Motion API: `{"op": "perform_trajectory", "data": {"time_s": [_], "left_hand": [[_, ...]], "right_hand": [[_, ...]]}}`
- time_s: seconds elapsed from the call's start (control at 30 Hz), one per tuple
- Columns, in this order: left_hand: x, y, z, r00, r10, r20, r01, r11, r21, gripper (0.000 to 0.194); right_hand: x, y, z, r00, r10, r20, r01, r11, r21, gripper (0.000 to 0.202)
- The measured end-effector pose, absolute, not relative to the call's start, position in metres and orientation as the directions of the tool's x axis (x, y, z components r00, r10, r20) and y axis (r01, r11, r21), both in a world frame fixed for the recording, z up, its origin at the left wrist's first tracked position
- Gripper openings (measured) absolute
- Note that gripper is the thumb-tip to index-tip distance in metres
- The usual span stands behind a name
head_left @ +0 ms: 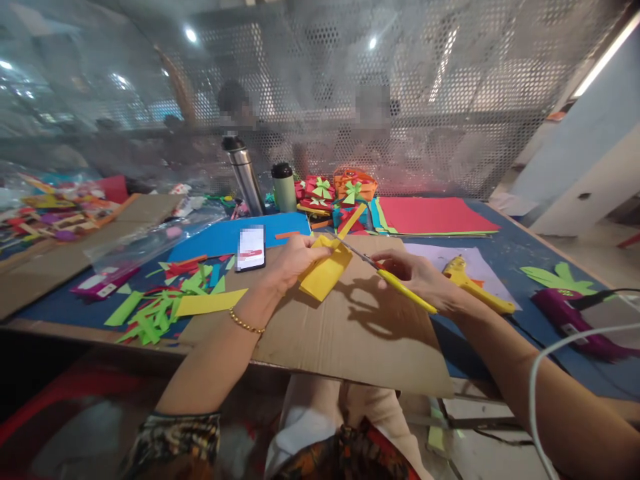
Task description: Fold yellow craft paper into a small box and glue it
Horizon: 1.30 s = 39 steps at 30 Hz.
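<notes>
My left hand [296,259] is closed on a folded piece of yellow paper [326,272], holding it above a sheet of brown cardboard [320,347]. In my right hand [407,273] is a pair of scissors [406,291] with yellow handles. The blades reach the paper's upper edge, where a narrow yellow strip [353,221] sticks up and away. Whether the blades are fully closed is hard to make out. A flat yellow paper strip [213,303] lies left of my left wrist, beside a heap of green paper scraps [155,317].
A phone [251,248] lies behind my left hand. Farther back stand a steel flask [246,175] and a green bottle [284,188], near decorated paper pieces [353,190] and red sheets [437,215]. A yellow glue gun [475,287] and a white cable [537,380] are at the right.
</notes>
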<state>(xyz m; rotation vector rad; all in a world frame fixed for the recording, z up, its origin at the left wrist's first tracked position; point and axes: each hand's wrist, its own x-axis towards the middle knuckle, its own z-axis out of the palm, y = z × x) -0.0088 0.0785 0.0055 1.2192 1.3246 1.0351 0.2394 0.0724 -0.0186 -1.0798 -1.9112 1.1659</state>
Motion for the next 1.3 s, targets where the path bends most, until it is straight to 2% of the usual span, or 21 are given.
{"op": "perform_trajectory", "data": {"time_s": [0.27,0.5,0.6,0.97,1.3], "left_hand": [[-0.009,0.082,0.001,0.041,0.991,-0.126,0.104,0.121,0.987,0.014],[-0.013,0.084,-0.003,0.057,0.993,-0.107,0.115,0.1,0.988,0.009],[-0.014,0.085,-0.004,0.059,0.993,-0.107,0.112,0.1,0.989,0.008],[-0.011,0.078,0.004,0.055,0.99,-0.13,0.133,0.122,0.984,0.011],[-0.009,0.076,0.01,0.038,0.99,-0.133,0.117,0.128,0.985,0.009]], "right_hand": [[0.24,0.071,-0.019,-0.442,0.892,0.096,0.34,0.266,-0.902,0.058],[0.238,0.068,-0.012,-0.448,0.894,-0.026,0.328,0.137,-0.935,0.06],[0.238,0.068,-0.011,-0.45,0.892,-0.041,0.34,0.128,-0.932,0.061],[0.237,0.069,-0.015,-0.408,0.912,-0.026,0.344,0.127,-0.93,0.061],[0.241,0.072,-0.019,-0.418,0.906,0.06,0.371,0.231,-0.9,0.061]]}}
